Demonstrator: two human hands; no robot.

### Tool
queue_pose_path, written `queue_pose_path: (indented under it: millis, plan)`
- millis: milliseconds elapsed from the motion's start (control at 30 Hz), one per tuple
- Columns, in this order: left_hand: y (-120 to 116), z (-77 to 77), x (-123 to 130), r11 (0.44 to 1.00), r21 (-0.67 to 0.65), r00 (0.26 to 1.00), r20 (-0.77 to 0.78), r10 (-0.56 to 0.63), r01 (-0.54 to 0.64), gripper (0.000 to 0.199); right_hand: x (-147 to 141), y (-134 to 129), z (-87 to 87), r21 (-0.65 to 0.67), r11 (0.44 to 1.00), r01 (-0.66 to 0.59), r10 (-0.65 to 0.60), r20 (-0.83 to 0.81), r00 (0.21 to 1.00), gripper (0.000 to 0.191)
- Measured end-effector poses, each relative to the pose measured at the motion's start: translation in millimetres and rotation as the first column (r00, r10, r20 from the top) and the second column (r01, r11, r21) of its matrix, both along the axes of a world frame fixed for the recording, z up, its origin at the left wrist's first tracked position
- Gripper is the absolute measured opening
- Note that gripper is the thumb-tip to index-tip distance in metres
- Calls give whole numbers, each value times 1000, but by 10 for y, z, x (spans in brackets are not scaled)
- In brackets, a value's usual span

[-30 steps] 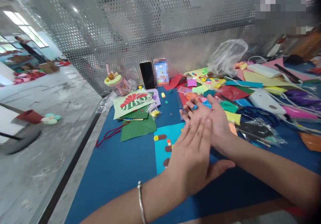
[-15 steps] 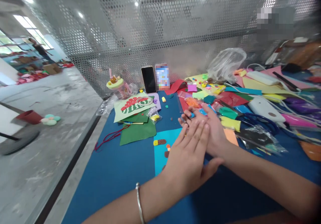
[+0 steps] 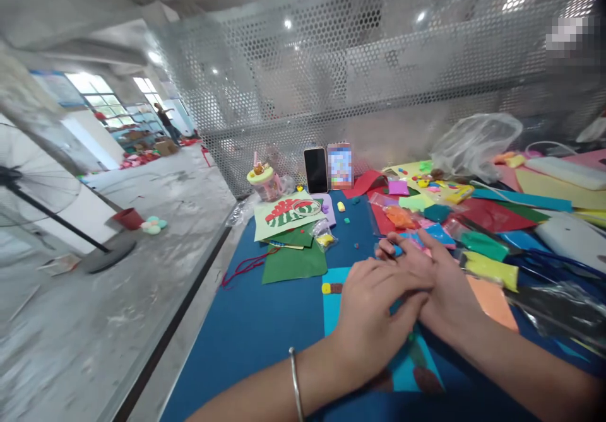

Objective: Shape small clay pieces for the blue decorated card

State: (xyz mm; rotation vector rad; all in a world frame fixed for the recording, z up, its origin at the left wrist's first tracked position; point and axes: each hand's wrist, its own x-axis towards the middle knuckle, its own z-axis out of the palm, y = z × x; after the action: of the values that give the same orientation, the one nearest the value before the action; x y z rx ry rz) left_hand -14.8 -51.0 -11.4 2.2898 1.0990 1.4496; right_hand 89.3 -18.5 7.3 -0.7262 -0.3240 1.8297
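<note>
My left hand [image 3: 379, 315], with a silver bangle on the wrist, lies across my right palm. Its fingers are bent and its thumb is drawn in towards them; whatever lies under the fingertips is hidden. My right hand [image 3: 445, 283] is turned palm up beneath it, with fingers spread and slightly curled. Below both hands lies a bright blue sheet [image 3: 332, 321] with flat clay shapes on it, among them a yellow piece [image 3: 326, 288] joined to a brown one and a dark brown oval [image 3: 427, 379] near the lower edge.
Coloured clay packets, such as a yellow one [image 3: 490, 270], crowd the right side. Green paper [image 3: 296, 265], a watermelon picture [image 3: 284, 212], a lidded cup [image 3: 264, 183] and a phone [image 3: 316, 169] stand or lie further back. A perforated metal screen [image 3: 293, 106] rises behind the table.
My left hand has gone from flat, straight fingers on the right palm to bent fingers with the thumb drawn in. The view has swung left, so everything appears further right.
</note>
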Motion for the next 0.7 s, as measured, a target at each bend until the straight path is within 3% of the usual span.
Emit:
queue_pose_path:
  millis: [100, 200, 300, 433, 567, 700]
  plan:
    - [85, 80, -101, 998, -7, 996, 54, 66, -66, 9, 79, 0, -83, 131, 989, -68, 36, 232, 972, 27]
    - [154, 143, -187, 996, -25, 993, 86, 85, -83, 6, 220, 22, -184, 276, 939, -204, 36, 512, 858, 32]
    - [186, 132, -204, 995, -83, 994, 87, 59, -52, 11, 352, 34, -265, 330, 888, -321, 25, 662, 749, 35]
    - [190, 73, -180, 988, -148, 994, 91, 57, -43, 23, 423, 27, -298, 328, 875, -356, 9, 723, 691, 30]
    - [214, 64, -214, 994, -103, 999, 38, 29, -25, 30, 414, 0, -262, 352, 876, -329, -28, 718, 695, 20]
    - [262, 63, -263, 997, -72, 1000, 16, -1, 2, 17, 418, -23, -241, 376, 879, -293, -68, 706, 705, 15]
